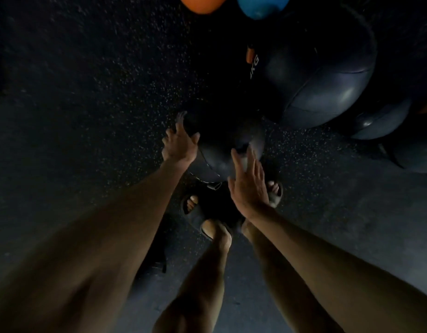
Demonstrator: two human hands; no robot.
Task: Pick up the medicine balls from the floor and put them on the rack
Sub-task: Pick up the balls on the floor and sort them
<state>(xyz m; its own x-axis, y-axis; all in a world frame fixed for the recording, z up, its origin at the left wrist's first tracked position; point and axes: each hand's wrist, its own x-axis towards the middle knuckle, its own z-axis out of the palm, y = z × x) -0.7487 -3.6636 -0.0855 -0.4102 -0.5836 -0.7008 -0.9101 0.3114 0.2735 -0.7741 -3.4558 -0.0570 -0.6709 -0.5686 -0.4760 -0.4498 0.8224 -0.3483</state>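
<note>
Left hand [180,145] is pressing the dark medicine ball [222,140] at 9 o'clock; right hand [248,186] is touching it at 4 o'clock. Larger ball [323,75] is lying at 1 o'clock.

It looks like a gym. Black rubber flooring flecked with pale specks [87,92] covers the ground. Large dark stitched medicine balls [328,75], 1 printed "KG", crowd together near 2 smaller ones, a smooth orange ball [203,3] and a smooth blue ball [263,6].

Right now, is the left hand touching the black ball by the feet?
Touching. The head view shows the left hand against the ball's left side, thumb lying over its edge.
</note>
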